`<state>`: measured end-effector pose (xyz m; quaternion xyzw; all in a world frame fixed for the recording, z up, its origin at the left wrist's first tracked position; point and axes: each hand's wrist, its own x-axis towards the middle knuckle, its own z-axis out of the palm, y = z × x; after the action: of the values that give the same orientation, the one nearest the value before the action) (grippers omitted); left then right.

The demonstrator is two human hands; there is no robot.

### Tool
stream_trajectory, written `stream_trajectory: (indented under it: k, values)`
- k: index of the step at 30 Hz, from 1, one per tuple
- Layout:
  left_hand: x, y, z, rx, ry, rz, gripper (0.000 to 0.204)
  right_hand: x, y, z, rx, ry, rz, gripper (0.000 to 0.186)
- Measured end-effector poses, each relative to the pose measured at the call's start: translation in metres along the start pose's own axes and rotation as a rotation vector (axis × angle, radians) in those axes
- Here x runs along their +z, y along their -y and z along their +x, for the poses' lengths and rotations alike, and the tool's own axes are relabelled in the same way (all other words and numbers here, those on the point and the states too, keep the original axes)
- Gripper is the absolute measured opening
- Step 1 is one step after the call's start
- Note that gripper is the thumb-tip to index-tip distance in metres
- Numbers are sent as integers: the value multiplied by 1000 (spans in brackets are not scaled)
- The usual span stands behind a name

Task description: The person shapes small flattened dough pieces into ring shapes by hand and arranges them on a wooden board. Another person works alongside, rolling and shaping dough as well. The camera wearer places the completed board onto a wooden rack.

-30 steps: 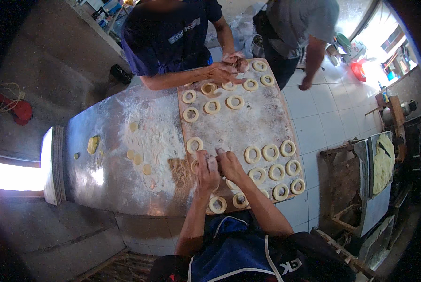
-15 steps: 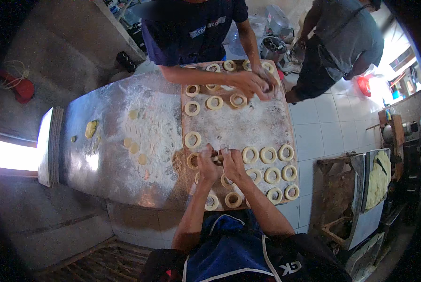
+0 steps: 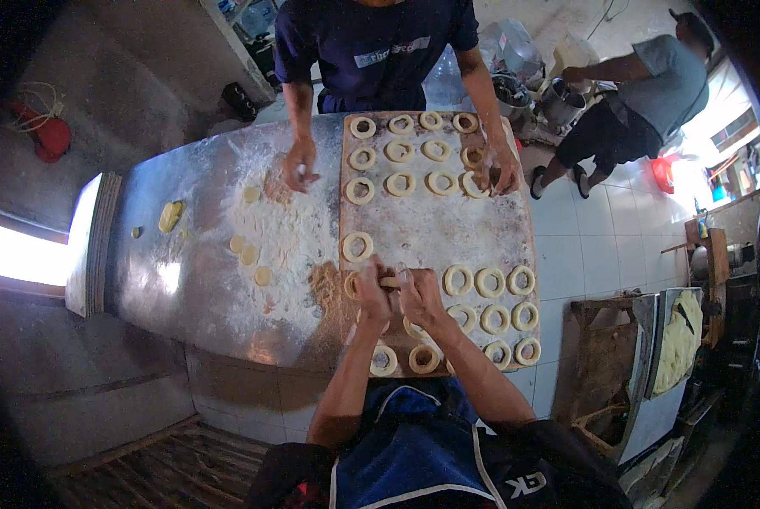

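My left hand [image 3: 371, 297] and my right hand [image 3: 420, 299] are close together over the near half of a floured wooden board [image 3: 435, 233]. Between them they grip a pale dough ring [image 3: 388, 282], mostly hidden by the fingers. Both hands are closed, with thumbs on top. Rows of dough rings lie on the board: one dough ring [image 3: 458, 280] is just right of my right hand, another [image 3: 358, 247] just beyond my left. Several rings near my wrists are partly covered by my hands and forearms.
Opposite me, a co-worker has one hand [image 3: 299, 165] over the floured metal table [image 3: 202, 280] and the other [image 3: 505, 172] at a ring. Small dough discs [image 3: 248, 254] and a yellow dough lump [image 3: 170, 216] lie left. A dough-covered tray [image 3: 678, 343] stands right; another person bends over a pot [image 3: 562, 106].
The co-worker's hands have parted, one moving left over the table, the other onto a ring in the third row. The person behind has moved right. My hands still grip the dough ring.
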<state>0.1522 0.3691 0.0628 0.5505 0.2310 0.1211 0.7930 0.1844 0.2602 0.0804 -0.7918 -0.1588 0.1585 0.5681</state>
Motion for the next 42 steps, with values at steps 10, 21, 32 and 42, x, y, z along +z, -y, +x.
stream_trajectory:
  k: [10, 21, 32, 42]
  values:
    - [14, 12, 71, 248, -158, 1000, 34, -29, -28, 47, 59, -107, -226, 34]
    - [-165, -16, 0, 340, -534, 1296, 27, -8, -72, 53, -165, -267, -589, 53]
    - [-273, -96, 60, 257, 109, 1543, 27, 110, 0, 19, -179, -216, -494, 55]
    - [-249, -83, 25, -98, 2, 19, 29, 207, 57, 35, 42, 88, 246, 32]
